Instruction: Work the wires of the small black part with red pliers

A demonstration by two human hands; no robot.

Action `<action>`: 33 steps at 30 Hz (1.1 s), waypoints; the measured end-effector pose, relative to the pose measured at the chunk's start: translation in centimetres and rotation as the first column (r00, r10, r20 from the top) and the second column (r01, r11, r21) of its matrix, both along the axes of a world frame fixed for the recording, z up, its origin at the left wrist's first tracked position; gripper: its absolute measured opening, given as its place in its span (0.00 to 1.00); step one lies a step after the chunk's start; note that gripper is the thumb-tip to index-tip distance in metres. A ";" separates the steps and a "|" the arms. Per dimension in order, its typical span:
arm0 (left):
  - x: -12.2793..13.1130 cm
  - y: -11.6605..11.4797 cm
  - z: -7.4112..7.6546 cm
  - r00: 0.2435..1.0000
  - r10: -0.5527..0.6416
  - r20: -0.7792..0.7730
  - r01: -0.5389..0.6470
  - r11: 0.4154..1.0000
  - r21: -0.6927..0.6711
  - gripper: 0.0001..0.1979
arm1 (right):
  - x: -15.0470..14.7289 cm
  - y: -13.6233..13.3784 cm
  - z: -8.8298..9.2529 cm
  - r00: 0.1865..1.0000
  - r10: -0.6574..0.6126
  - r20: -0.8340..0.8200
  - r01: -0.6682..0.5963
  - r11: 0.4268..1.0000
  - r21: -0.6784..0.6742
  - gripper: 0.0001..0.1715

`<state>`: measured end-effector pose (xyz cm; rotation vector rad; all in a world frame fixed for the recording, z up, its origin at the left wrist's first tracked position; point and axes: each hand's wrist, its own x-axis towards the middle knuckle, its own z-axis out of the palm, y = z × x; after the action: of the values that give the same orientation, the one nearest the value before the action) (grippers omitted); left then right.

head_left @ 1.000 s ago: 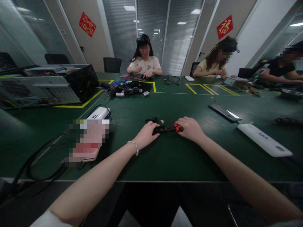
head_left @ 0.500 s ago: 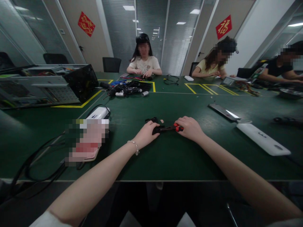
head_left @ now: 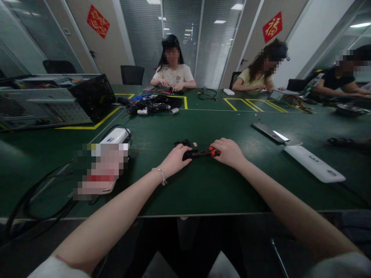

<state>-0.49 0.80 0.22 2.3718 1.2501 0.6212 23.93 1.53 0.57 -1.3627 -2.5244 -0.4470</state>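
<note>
My left hand (head_left: 176, 159) is closed on a small black part (head_left: 187, 155), pressing it near the green table top with the thumb and fingers. In my right hand (head_left: 231, 153) is a pair of pliers with red handles (head_left: 215, 151). Their dark jaws point left and reach the black part; whether they grip it is too small to tell. Just beyond my left fingers lies another black piece (head_left: 182, 143), with a small pale pink bit (head_left: 194, 144) beside it.
To the left, a phone-like pink object (head_left: 101, 173) lies by a white power bank (head_left: 117, 135) and black cables. An opened computer case (head_left: 52, 104) stands farther back. On the right are a phone (head_left: 268, 131) and another white power bank (head_left: 315, 164). Several people sit across the table (head_left: 220, 193).
The whole view has shifted slightly, so everything appears a little farther left and higher. Both hands keep their hold on the black part and the pliers.
</note>
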 end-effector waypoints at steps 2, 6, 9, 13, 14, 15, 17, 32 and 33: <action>0.0 0.0 0.0 1.000 -0.010 0.004 0.009 1.000 0.017 0.18 | 0.0 0.1 -0.1 1.000 0.001 -0.004 -0.001 1.000 0.002 0.12; 0.0 0.0 0.2 1.000 -0.014 0.003 0.013 1.000 0.018 0.18 | 0.1 0.1 -0.2 1.000 0.009 -0.009 -0.009 1.000 0.006 0.12; 0.0 -0.1 0.2 1.000 -0.012 0.000 0.012 1.000 0.010 0.18 | 0.2 0.1 -0.3 1.000 0.009 -0.011 -0.009 1.000 0.010 0.12; 0.0 0.0 0.2 1.000 -0.016 -0.001 0.016 1.000 0.002 0.18 | 0.2 0.1 -0.2 1.000 0.011 -0.016 -0.011 1.000 0.009 0.11; 0.0 0.0 0.2 1.000 -0.016 -0.001 0.016 1.000 -0.001 0.18 | 0.2 0.1 -0.2 1.000 0.013 -0.018 -0.013 1.000 0.006 0.11; 0.0 -0.1 0.2 1.000 -0.016 -0.001 0.016 1.000 -0.003 0.18 | 0.2 0.1 -0.2 1.000 0.015 -0.020 -0.015 1.000 0.003 0.11; 0.0 -0.1 0.1 1.000 -0.016 0.004 0.017 1.000 -0.003 0.18 | 0.2 0.1 -0.1 1.000 0.014 -0.021 -0.014 1.000 -0.001 0.12; 0.1 -0.1 0.1 1.000 -0.007 0.002 0.007 1.000 -0.019 0.17 | 0.1 0.0 0.1 1.000 -0.003 0.005 0.003 1.000 0.000 0.12; 0.1 -0.1 0.1 1.000 -0.006 0.003 0.006 1.000 -0.018 0.17 | 0.0 0.0 0.1 1.000 -0.001 0.006 0.001 1.000 0.000 0.12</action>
<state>-0.36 0.67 0.33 2.3577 1.2417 0.6091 23.96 1.50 0.65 -1.3651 -2.5281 -0.4519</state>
